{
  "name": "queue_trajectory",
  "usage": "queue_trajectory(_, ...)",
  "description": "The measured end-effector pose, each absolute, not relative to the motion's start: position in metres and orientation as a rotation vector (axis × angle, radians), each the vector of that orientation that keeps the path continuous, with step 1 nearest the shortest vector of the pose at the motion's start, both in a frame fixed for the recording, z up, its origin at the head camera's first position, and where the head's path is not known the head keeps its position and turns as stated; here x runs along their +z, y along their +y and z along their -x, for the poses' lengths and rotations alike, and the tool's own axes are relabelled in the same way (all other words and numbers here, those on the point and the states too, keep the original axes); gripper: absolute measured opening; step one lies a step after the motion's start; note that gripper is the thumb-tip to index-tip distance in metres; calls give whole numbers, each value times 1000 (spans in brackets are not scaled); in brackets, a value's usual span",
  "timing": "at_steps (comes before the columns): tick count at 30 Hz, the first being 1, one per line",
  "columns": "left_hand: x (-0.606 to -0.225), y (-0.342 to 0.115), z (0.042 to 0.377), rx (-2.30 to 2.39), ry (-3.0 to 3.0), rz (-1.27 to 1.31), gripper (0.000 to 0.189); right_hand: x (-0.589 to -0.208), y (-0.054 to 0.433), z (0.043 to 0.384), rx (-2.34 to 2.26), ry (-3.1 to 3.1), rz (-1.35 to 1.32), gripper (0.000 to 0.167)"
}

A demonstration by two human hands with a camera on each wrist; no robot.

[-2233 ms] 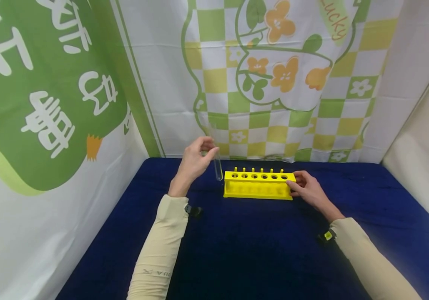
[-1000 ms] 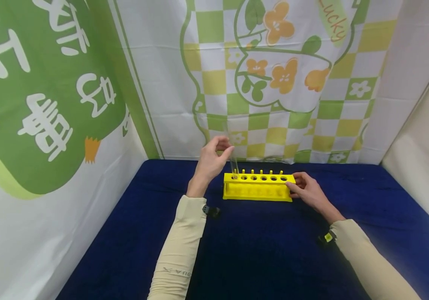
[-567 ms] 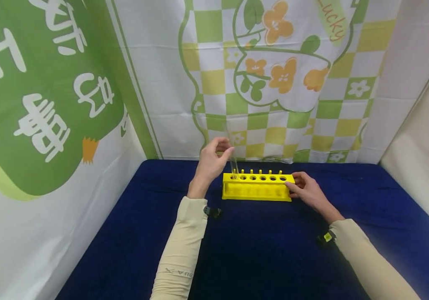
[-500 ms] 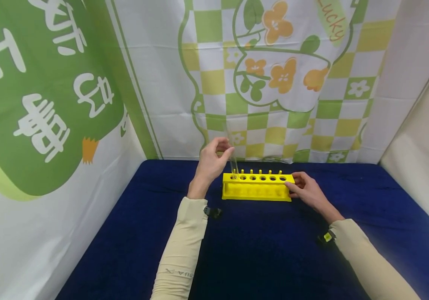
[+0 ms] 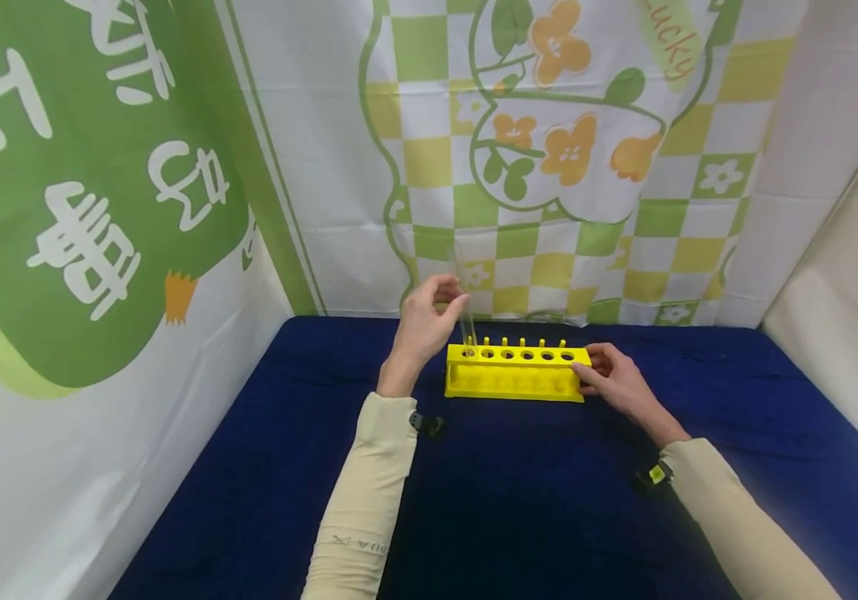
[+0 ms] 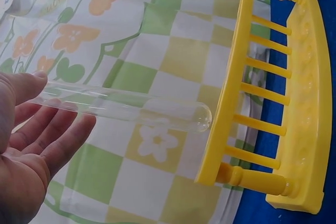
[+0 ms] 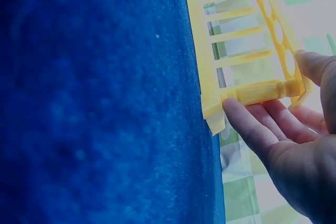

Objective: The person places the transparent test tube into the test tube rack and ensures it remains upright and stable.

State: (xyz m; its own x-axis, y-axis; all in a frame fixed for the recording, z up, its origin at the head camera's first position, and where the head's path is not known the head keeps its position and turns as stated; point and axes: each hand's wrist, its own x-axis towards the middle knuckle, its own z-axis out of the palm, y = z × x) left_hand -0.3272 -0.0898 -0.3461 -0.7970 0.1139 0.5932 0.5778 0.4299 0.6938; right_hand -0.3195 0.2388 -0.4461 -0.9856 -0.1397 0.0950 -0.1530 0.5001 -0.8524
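A clear glass test tube is pinched between the thumb and fingers of my left hand. It leans slightly, its rounded bottom at the leftmost hole of a yellow test tube rack. In the left wrist view, the tube's closed end lies right by the rack's top plate; whether they touch I cannot tell. My right hand grips the rack's right end. The right wrist view has its thumb on the top plate and its fingers at the end post.
Dark blue cloth covers the table under the rack. Short yellow pegs stand in a row behind the holes. A printed checkered curtain hangs behind, and a green-and-white one on the left.
My left hand has carried the test tube rightward, from beside the rack to its leftmost hole. Over the last second both hands have stayed nearly still.
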Motion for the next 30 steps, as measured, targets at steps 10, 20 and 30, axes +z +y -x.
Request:
queue_trajectory(10, -348, -85, 329, -1324, -2206, 596, 31, -444, 242, 321, 1533, -2703, -271, 69)
queue_trajectory(20, -350, -83, 329, -1341, -2209, 591, 35, -443, 240, 320, 1530, -2706, -275, 68)
queue_trajectory(30, -351, -88, 329, -1320, -2210, 576, 33, -444, 238, 318, 1542, -2708, -275, 67)
